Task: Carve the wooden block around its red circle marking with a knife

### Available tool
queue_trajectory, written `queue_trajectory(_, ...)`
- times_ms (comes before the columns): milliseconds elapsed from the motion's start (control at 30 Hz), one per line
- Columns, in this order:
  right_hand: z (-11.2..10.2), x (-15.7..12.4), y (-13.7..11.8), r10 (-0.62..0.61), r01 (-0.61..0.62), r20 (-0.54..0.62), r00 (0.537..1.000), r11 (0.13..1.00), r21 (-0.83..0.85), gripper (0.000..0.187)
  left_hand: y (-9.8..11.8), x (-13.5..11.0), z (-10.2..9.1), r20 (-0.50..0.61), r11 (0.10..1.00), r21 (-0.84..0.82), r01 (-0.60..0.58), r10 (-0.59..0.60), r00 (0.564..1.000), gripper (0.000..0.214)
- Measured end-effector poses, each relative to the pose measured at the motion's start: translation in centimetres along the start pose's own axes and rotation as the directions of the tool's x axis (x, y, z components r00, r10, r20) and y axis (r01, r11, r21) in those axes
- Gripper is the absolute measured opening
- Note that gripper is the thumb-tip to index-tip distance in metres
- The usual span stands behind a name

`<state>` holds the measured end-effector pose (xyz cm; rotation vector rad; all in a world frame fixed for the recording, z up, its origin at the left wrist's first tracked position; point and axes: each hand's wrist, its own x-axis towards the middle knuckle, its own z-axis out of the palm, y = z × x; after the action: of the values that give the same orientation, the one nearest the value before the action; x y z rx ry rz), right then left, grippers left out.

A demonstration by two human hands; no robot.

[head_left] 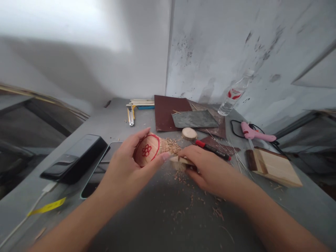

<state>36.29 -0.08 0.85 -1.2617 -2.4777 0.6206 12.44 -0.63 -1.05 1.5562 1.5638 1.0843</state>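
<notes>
My left hand (131, 164) is closed round a round wooden slice (147, 149) with a red ring and a red flower drawn on its face, held tilted above the grey table (168, 217). My right hand (207, 168) is closed on a small pale wooden piece (178, 161), pressed against the slice's edge near my left thumb. A heap of wood chips (172, 145) lies just behind the slice, and more chips are scattered on the table below both hands.
A black power bank (76, 157) and a phone (102, 164) lie left. A red-capped marker (212, 149), small wood disc (189, 133), sandpaper sheets (170, 112), water bottle (233, 96), pink glue gun (256, 133), wooden block (275, 168) and utility knife (130, 117) surround the hands.
</notes>
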Motion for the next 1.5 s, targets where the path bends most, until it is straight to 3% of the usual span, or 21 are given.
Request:
queue_trajectory(133,0.2,0.1,-0.6,0.121,-0.110,-0.090,0.989,0.987,0.115,0.018,0.0,0.0,-0.2,0.003,1.000,-0.004,-0.019,0.019,1.000,0.082)
queue_trajectory(200,0.4,0.1,-1.0,0.201,-0.201,0.013,0.979,0.964,0.175,0.013,-0.1,0.0,-0.3,0.029,0.998,-0.022,-0.064,0.064,0.997,0.080)
queue_trajectory(300,0.7,0.2,-1.3,0.239,-0.281,0.212,0.948,0.940,0.196,0.027,-0.1,-0.1,-0.5,0.078,0.987,-0.056,-0.150,0.154,0.985,0.077)
queue_trajectory(400,0.7,0.1,-1.3,0.257,-0.321,0.288,0.922,0.925,0.201,0.031,0.0,-0.2,-0.7,0.143,0.985,-0.067,-0.161,0.169,0.975,0.085)
queue_trajectory(467,0.4,-0.1,-1.2,0.198,-0.264,0.308,0.931,0.946,0.188,0.026,0.2,-0.3,-0.9,0.215,0.987,-0.032,-0.157,0.160,0.963,0.086)
queue_trajectory(533,-0.3,-0.2,-0.7,0.146,-0.197,0.292,0.945,0.969,0.152,0.025,0.3,-0.4,-1.0,0.307,0.976,0.052,-0.212,0.187,0.933,0.080)
queue_trajectory(633,-1.2,-0.3,0.1,0.197,-0.213,0.121,0.973,0.967,0.139,0.023,0.4,-0.5,-0.7,0.462,0.937,0.139,-0.320,0.225,0.858,0.075)
queue_trajectory(700,-1.5,-0.2,0.3,0.226,-0.210,-0.013,0.974,0.924,0.320,0.021,0.2,-0.5,-0.2,0.536,0.929,0.140,-0.343,0.220,0.815,0.074)
queue_trajectory(733,-1.5,-0.1,0.3,0.222,-0.170,-0.053,0.974,0.862,0.477,0.023,0.1,-0.5,0.1,0.558,0.928,0.138,-0.347,0.217,0.801,0.074)
queue_trajectory(800,-1.2,0.2,-0.1,0.177,-0.059,-0.065,0.982,0.614,0.787,0.036,-0.2,-0.5,0.6,0.584,0.928,0.123,-0.351,0.218,0.782,0.074)
queue_trajectory(867,-0.6,0.4,-0.9,0.097,0.011,-0.046,0.994,0.333,0.943,0.051,-0.5,-0.6,1.0,0.608,0.930,0.092,-0.357,0.231,0.759,0.068)
queue_trajectory(900,-0.3,0.4,-1.3,0.061,0.021,-0.036,0.997,0.235,0.972,0.056,-0.6,-0.6,1.1,0.618,0.932,0.075,-0.356,0.237,0.750,0.064)
queue_trajectory(967,0.5,0.5,-2.0,0.006,0.035,-0.036,0.999,0.121,0.992,0.062,-0.7,-0.6,1.1,0.630,0.937,0.054,-0.346,0.237,0.740,0.060)
queue_trajectory(1067,1.7,0.5,-2.6,-0.039,0.072,-0.071,0.997,0.034,0.997,0.061,-0.5,-0.5,0.8,0.636,0.942,0.037,-0.333,0.235,0.735,0.063)
queue_trajectory(1267,2.8,0.4,-3.2,-0.050,0.173,-0.172,0.984,0.022,0.985,0.056,0.1,-0.2,0.2,0.657,0.944,0.008,-0.329,0.243,0.714,0.039)
queue_trajectory(1433,3.9,0.1,-3.5,-0.049,0.214,-0.209,0.977,0.140,0.967,0.058,-0.8,-0.5,0.7,0.648,0.942,-0.014,-0.335,0.263,0.714,0.046)
queue_trajectory(1500,4.4,0.1,-3.6,-0.054,0.217,-0.211,0.976,0.177,0.960,0.060,-1.2,-0.8,0.9,0.616,0.937,-0.011,-0.349,0.281,0.736,0.043)
